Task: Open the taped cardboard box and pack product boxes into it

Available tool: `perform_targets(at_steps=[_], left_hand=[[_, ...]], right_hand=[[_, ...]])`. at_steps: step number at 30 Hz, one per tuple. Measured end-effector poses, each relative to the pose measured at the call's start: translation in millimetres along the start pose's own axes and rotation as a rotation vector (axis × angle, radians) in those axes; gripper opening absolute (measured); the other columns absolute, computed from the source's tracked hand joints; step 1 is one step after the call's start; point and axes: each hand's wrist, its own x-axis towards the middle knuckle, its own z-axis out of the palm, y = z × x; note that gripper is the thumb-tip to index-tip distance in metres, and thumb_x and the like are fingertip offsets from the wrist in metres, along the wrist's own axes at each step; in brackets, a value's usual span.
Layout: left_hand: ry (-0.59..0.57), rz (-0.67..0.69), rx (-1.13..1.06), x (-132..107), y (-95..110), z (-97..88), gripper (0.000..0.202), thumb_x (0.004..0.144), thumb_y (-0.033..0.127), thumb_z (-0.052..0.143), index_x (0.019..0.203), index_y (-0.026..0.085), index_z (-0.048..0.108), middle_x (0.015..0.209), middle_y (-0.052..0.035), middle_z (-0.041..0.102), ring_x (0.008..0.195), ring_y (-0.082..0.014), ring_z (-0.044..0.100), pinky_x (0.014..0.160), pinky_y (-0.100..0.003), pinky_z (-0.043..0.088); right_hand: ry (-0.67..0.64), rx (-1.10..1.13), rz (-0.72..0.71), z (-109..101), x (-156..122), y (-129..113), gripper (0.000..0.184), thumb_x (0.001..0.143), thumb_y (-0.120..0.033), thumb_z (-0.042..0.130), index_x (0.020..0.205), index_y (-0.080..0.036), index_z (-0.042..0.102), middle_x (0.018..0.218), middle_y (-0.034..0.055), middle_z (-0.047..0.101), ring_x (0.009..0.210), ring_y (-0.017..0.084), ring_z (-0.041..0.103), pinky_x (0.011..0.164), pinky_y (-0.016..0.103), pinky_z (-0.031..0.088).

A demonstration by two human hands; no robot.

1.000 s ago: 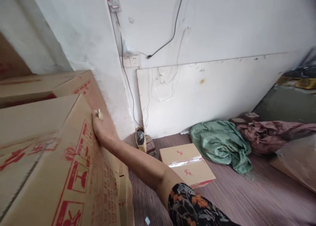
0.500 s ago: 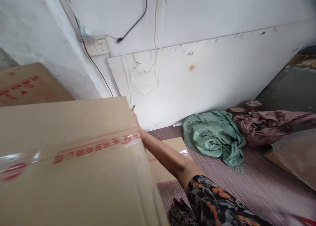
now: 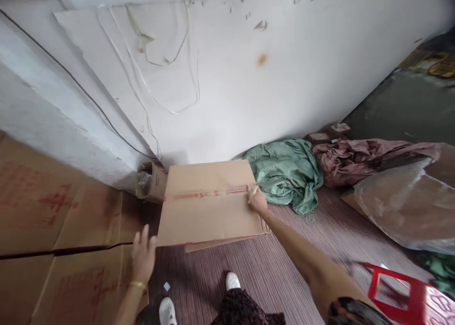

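Shoes (image 3: 232, 281) come first, nearer than the taped box (image 3: 206, 223), which sits on another carton (image 3: 220, 244) on the floor (image 3: 199, 268). Left hand (image 3: 144, 256) is wide open, pretty much empty, just off the box's near left corner. Stacked cartons (image 3: 81, 221) are left of the box. Right hand (image 3: 258, 201) is half curled at its right edge; can't tell if it's really gripping. Green cloth (image 3: 284, 173)'s right of the box, white board (image 3: 231, 88) behind.

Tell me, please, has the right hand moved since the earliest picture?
Yes, rightward and lower in view: it was left of the white board; now the right hand is at the right end of the cardboard box, beside the green cloth.
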Motion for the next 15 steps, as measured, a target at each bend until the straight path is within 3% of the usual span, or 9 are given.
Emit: perform_targets(at_steps=[1,3,5,7,9,11,13,15], left_hand=[[-0.045,0.05,0.1,11.0,18.1,22.7,0.065,0.089,0.052,0.036,0.147,0.023,0.035,0.158,-0.0094,0.02,0.147,-0.0282,0.013,0.12,-0.048,0.013],[-0.162,0.024,0.207,29.2,46.2,61.5,0.064,0.088,0.048,0.043,0.146,0.023,0.038,0.159,-0.0125,0.013,0.147,-0.0311,0.009,0.119,-0.048,0.015],[-0.257,-0.043,0.237,43.4,60.8,85.9,0.064,0.088,0.045,0.045,0.147,0.019,0.037,0.158,-0.0169,0.005,0.147,-0.0314,0.011,0.118,-0.044,0.02],[-0.286,-0.062,0.285,57.7,65.4,95.2,0.065,0.088,0.045,0.045,0.147,0.019,0.037,0.156,-0.0198,0.006,0.145,-0.0331,0.02,0.116,-0.043,0.026],[-0.26,-0.071,0.353,75.1,66.7,95.0,0.068,0.088,0.049,0.043,0.148,0.02,0.033,0.15,-0.0223,0.023,0.139,-0.0369,0.033,0.111,-0.049,0.033],[-0.24,-0.122,0.392,93.9,69.5,92.9,0.073,0.088,0.05,0.042,0.15,0.014,0.027,0.139,-0.025,0.04,0.133,-0.0389,0.041,0.107,-0.052,0.037],[-0.256,-0.142,0.356,109.8,73.9,93.0,0.076,0.086,0.047,0.046,0.147,0.005,0.029,0.132,-0.0259,0.05,0.128,-0.0364,0.048,0.105,-0.047,0.04],[-0.288,-0.139,0.3,119.9,77.5,94.6,0.07,0.083,0.045,0.051,0.137,0.002,0.041,0.127,-0.0244,0.056,0.12,-0.0328,0.054,0.1,-0.041,0.045]], right_hand=[[0.009,-0.004,0.047,2.0,-1.0,20.9,0.057,0.098,-0.039,0.022,0.138,-0.009,0.05,0.147,0.0231,0.036,0.13,0.032,0.045,0.108,0.047,0.035],[0.032,0.002,0.08,4.7,0.0,53.6,0.054,0.098,-0.036,0.024,0.136,-0.011,0.053,0.153,0.02,0.027,0.137,0.031,0.035,0.112,0.047,0.03],[0.084,0.023,0.025,8.3,1.2,73.3,0.051,0.097,-0.033,0.027,0.134,-0.013,0.055,0.155,0.0158,0.024,0.141,0.028,0.028,0.115,0.043,0.026],[0.158,0.046,-0.036,14.2,0.3,81.4,0.049,0.096,-0.03,0.028,0.132,-0.013,0.056,0.155,0.0149,0.025,0.142,0.026,0.028,0.116,0.042,0.026],[0.207,0.046,-0.051,20.6,-2.5,82.1,0.047,0.094,-0.026,0.032,0.133,-0.015,0.055,0.155,0.0137,0.025,0.141,0.026,0.029,0.114,0.044,0.029],[0.219,0.022,-0.045,25.2,-6.2,79.8,0.047,0.091,-0.021,0.036,0.135,-0.02,0.053,0.156,0.011,0.022,0.141,0.026,0.028,0.113,0.045,0.03],[0.226,-0.009,-0.055,27.6,-9.8,77.8,0.05,0.088,-0.017,0.037,0.136,-0.021,0.051,0.157,0.0093,0.021,0.141,0.026,0.026,0.114,0.046,0.029],[0.246,-0.028,-0.058,28.8,-12.9,77.0,0.053,0.086,-0.016,0.037,0.138,-0.017,0.048,0.156,0.0099,0.023,0.142,0.025,0.025,0.115,0.045,0.027]])
